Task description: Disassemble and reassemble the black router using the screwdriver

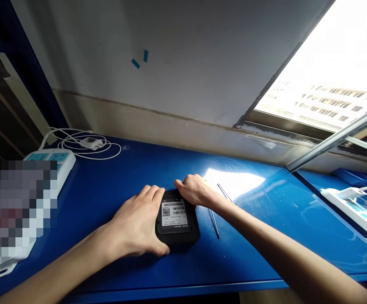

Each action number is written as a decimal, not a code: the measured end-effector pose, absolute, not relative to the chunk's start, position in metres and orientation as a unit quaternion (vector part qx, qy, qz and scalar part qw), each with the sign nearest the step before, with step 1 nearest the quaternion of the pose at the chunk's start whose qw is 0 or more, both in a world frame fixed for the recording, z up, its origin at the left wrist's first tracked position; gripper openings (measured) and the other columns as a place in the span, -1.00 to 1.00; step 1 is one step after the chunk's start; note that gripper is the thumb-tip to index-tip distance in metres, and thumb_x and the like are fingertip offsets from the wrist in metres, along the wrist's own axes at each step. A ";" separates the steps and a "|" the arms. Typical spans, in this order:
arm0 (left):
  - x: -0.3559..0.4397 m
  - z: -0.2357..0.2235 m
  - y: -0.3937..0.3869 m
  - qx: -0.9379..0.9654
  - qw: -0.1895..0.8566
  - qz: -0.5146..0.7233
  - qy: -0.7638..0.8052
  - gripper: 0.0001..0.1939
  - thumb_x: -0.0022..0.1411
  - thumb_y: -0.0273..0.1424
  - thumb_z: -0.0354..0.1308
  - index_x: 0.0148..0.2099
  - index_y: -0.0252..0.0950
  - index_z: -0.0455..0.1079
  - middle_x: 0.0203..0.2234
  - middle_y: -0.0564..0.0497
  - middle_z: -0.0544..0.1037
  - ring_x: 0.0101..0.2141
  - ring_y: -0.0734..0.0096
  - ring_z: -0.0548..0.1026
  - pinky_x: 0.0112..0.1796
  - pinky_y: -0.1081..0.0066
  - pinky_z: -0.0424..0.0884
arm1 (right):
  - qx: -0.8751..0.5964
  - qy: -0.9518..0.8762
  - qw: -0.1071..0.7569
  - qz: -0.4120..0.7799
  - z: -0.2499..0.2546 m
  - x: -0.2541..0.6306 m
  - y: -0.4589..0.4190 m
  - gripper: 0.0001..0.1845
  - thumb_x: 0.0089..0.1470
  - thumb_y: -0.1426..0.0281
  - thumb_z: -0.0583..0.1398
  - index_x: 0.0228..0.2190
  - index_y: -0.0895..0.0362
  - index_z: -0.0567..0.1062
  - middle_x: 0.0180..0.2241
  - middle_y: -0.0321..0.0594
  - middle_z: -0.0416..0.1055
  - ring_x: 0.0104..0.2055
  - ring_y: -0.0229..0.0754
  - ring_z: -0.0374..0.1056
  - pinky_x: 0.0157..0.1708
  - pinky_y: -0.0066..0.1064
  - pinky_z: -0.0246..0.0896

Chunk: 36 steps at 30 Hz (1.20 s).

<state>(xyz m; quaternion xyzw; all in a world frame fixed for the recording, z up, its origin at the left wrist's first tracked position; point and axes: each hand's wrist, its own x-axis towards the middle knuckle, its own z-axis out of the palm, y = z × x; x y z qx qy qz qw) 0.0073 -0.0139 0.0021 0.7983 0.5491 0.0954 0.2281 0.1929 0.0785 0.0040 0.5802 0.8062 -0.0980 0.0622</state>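
Observation:
A black box-shaped electronic device with a white label of barcodes and a QR code sits in front of me, label side up. Around its left side my left hand is closed, the thumb at the near edge and the fingers toward the far left corner. My right hand grips the far right corner with curled fingers, which are partly hidden. Just right of the device, a thin dark rod-like tool lies on the blue tabletop. Beyond my right wrist is another slim dark tool, partly covered by the forearm.
At the left are a white power strip and a coiled white cable with an adapter. Another power strip with cables lies at the right, past a metal frame. A wall and a bright window bound the back.

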 end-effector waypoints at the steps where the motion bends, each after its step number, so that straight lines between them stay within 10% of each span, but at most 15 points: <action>1: 0.007 0.002 -0.014 0.799 0.227 0.097 0.548 0.00 -0.28 -0.10 0.44 0.26 -0.21 0.29 0.11 -0.18 0.46 0.13 -0.19 0.42 0.01 -0.01 0.54 | 0.582 0.803 0.055 -0.113 0.005 0.192 0.078 -0.61 0.33 0.21 0.25 0.11 0.09 0.48 0.14 -0.09 0.45 0.07 -0.05 0.47 0.04 -0.08 0.48; 7: 0.005 0.006 -0.017 0.806 0.220 0.108 0.539 -0.04 -0.26 -0.11 0.47 0.23 -0.22 0.31 0.04 -0.16 0.48 0.08 -0.16 0.44 -0.05 0.04 0.56 | 0.539 0.821 -0.040 -0.186 0.019 0.212 0.052 -0.48 0.44 0.06 -0.03 -0.11 0.19 0.53 -0.10 -0.01 0.56 -0.14 -0.06 0.51 -0.06 -0.12 0.44; 15: 0.003 0.002 -0.017 0.810 0.221 0.120 0.530 -0.03 -0.27 -0.10 0.46 0.24 -0.16 0.31 0.07 -0.13 0.47 0.11 -0.15 0.44 -0.01 0.03 0.53 | 0.377 0.875 -0.078 -0.293 0.016 0.265 0.011 0.33 -0.16 -0.05 0.50 0.44 0.08 0.03 0.43 0.20 0.10 0.42 0.28 0.19 0.32 0.09 0.24; 36: -0.003 -0.011 -0.027 0.790 0.281 0.155 0.522 0.31 -0.19 -0.19 0.46 0.52 -0.27 -0.12 0.44 -0.29 0.17 0.38 -0.21 0.15 0.30 -0.07 0.26 | 0.414 0.812 -0.236 -0.336 -0.031 0.274 0.002 0.31 -0.28 0.07 0.53 0.38 0.02 0.07 0.37 0.15 0.23 0.42 0.31 0.18 0.39 0.26 0.05</action>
